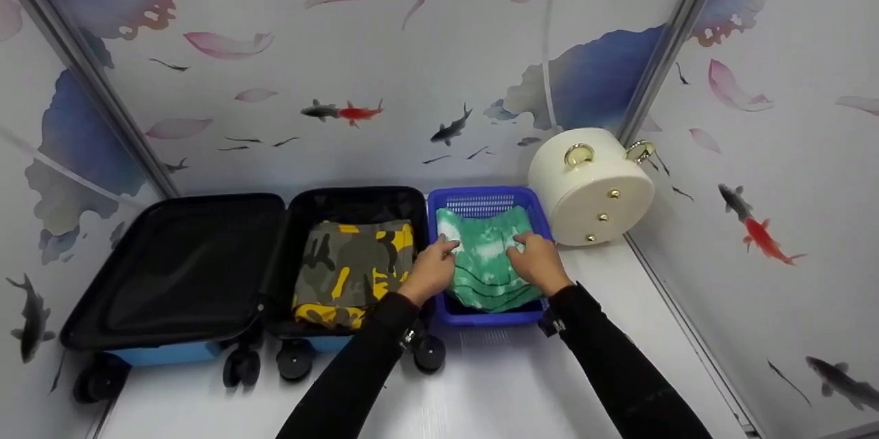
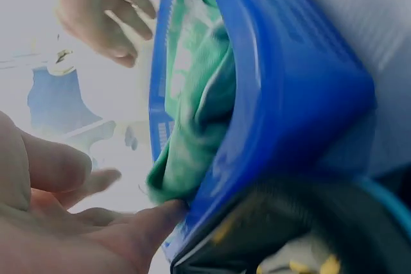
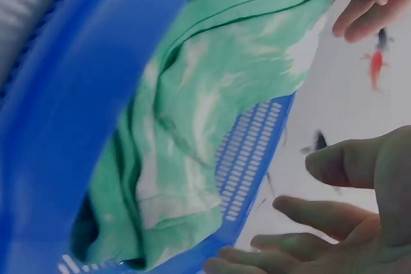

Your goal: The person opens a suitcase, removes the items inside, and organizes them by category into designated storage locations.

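Observation:
A folded green and white tie-dye garment [image 1: 489,257] lies in a blue plastic basket [image 1: 491,319]. Over its left side is my left hand [image 1: 434,267], and in the left wrist view one fingertip of that hand meets the cloth's edge by the basket rim. Above the right side hovers my right hand [image 1: 539,262]; in the right wrist view its fingers [image 3: 314,216] are spread and relaxed, apart from the cloth. Neither hand grips anything. Left of the basket, a folded camouflage garment [image 1: 357,267] in grey, black and yellow lies in an open suitcase [image 1: 275,274].
The suitcase's other half [image 1: 185,267] lies open at the left, its wheels [image 1: 295,360] toward me. A round cream case [image 1: 594,185] with gold handles stands right of the basket. Patterned wall panels [image 1: 384,68] close off the back and both sides of the white surface [image 1: 494,391].

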{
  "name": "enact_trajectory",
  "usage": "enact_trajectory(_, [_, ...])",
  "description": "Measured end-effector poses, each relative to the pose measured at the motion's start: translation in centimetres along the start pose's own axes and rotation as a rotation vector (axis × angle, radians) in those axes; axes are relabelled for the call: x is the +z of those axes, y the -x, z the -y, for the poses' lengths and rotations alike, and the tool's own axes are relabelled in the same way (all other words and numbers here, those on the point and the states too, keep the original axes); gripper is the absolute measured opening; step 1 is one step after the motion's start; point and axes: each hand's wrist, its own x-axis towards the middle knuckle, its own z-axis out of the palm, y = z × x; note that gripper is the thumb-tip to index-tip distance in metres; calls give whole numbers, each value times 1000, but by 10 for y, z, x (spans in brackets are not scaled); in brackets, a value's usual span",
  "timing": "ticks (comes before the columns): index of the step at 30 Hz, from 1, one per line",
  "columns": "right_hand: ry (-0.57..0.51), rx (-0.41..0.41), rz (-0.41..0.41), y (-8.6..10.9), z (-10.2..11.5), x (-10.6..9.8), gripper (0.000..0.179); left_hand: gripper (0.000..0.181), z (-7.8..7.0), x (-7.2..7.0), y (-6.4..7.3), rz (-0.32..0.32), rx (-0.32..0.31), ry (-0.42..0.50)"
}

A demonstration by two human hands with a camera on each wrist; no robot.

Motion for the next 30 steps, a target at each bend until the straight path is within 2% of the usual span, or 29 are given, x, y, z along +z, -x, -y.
enact_trajectory(2, [-57,-19,7,2,8,4,47,45,4,-7,2,-36,21,-30])
enact_trajectory(6, [-172,-84,-5,7,27,16,39,40,11,-26,7,-127,13,-54])
enact_trajectory(9, [-227,-151,1,11,46,26,37,40,16,-47,9,-200,-47,-83])
enact_trajectory(11, [-269,-187,38,14,60,32,38,41,19,-62,11,-242,-75,-109])
enact_trajectory(14, [-315,-228,117,18,81,41,39,47,21,-86,16,-270,-125,-113])
enact_trajectory(19, [-353,-279,184,22,113,57,37,56,23,-124,25,-277,-165,-131])
enact_trajectory(22, [-397,-269,224,21,131,67,39,57,28,-148,29,-291,-171,-165])
enact_trajectory(26, [-440,-203,302,15,151,81,46,59,39,-174,33,-319,-195,-212])
enact_trajectory(30, [-423,-96,367,7,162,96,56,63,56,-191,38,-268,-271,-234])
